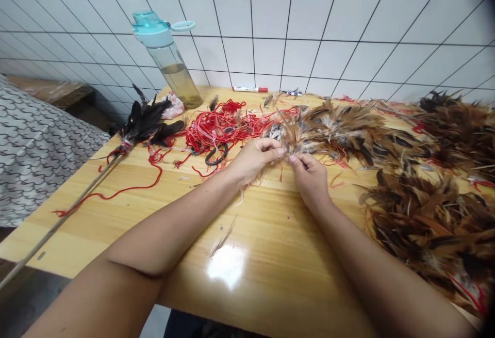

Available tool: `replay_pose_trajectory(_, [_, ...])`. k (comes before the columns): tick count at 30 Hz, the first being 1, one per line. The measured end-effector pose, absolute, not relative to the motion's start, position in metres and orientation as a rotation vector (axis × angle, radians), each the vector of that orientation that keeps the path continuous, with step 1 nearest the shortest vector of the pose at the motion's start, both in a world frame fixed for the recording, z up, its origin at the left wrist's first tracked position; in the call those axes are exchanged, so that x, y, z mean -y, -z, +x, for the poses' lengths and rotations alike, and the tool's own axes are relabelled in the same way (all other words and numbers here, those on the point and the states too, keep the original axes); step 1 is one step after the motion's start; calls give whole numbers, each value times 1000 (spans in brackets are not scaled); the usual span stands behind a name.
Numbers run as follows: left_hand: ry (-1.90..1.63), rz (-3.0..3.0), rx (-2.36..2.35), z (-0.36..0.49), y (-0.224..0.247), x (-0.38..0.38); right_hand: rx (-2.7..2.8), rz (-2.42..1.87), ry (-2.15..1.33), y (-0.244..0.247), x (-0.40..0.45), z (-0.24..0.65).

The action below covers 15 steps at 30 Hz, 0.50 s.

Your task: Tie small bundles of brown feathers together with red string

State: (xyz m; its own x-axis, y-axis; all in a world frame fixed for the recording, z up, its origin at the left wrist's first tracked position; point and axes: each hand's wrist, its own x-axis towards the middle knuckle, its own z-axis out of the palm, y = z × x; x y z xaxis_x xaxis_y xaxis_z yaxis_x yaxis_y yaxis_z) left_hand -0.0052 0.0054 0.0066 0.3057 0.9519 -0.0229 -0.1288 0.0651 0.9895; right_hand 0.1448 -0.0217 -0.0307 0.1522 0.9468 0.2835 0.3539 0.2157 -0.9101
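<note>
My left hand (260,157) and my right hand (310,173) are close together over the middle of the wooden table (255,245). Both pinch at the near left end of a pile of brown feathers (348,126); small feathers show between the fingertips, and which hand holds which is hard to make out. A tangle of red string (220,126) lies just left of my left hand, with black-handled scissors or a black ring (216,155) at its near edge. One loose feather (224,237) rests on the table below my hands.
At the left, black feathers (145,118) are tied to a long stick (65,214) that juts past the table edge. A water bottle (176,72) stands near the tiled wall, beside a red marker (249,89). More brown feathers (433,224) cover the right side.
</note>
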Motion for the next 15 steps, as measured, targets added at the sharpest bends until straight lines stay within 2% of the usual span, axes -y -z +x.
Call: replay_pose_trajectory(15, [-968,1360,-1049,-7,-8,-6,1463,-1363,-669,31,21,145])
